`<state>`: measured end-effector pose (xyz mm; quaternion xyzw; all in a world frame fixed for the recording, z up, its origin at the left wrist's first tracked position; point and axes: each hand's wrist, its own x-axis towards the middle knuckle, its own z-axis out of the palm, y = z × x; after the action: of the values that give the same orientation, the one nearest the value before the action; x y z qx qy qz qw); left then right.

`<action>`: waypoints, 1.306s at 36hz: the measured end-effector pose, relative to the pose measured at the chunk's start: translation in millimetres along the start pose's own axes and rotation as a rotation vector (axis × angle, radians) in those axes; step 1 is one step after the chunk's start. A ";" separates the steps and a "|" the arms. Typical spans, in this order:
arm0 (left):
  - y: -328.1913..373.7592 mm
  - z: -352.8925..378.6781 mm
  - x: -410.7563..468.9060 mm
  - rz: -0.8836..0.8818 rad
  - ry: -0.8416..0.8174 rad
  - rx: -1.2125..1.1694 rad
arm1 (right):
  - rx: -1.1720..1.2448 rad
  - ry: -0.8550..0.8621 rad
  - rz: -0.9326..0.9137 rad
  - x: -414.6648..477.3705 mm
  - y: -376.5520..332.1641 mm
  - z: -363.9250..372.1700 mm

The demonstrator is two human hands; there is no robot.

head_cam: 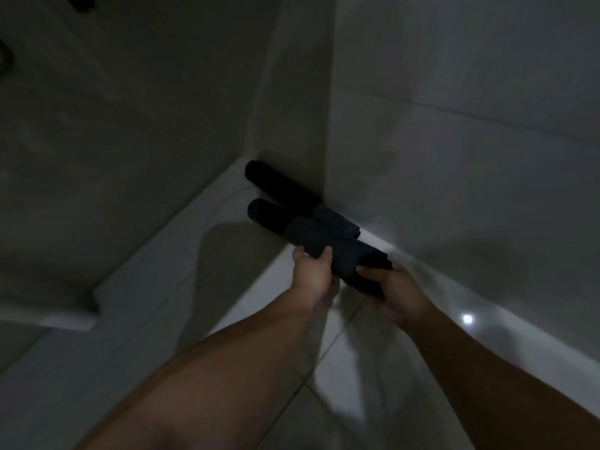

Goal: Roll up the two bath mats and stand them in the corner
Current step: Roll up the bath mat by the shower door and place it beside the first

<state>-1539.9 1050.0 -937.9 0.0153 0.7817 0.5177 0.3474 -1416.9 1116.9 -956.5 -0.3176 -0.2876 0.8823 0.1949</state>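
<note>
Pretty dim in there. Both hands, left hand (311,271) and right hand (394,287), are wrapped around the near rolled mat (311,235), right beside the other rolled mat (292,193) tucked against the corner wall (292,125).

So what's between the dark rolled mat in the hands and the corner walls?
Head view: the other dark rolled bath mat, resting against the pale tiled wall.
</note>
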 end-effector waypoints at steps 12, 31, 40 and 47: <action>-1.6 -21.6 66.0 0.208 0.194 -0.101 | -0.913 -0.011 -0.484 69.6 15.5 18.8; -15.9 -23.8 120.7 0.254 0.163 0.254 | -2.249 -0.286 -0.668 119.8 25.7 14.5; -7.6 -17.3 107.6 0.314 0.238 0.691 | -2.296 -0.320 -0.512 123.5 24.7 1.5; -12.8 -10.9 80.3 0.342 0.203 0.752 | -2.224 -0.360 -0.570 97.2 -8.4 1.2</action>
<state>-1602.5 1066.2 -988.3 0.2193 0.9326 0.2455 0.1478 -1486.6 1174.0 -994.0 -0.1071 -0.9883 0.0995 -0.0438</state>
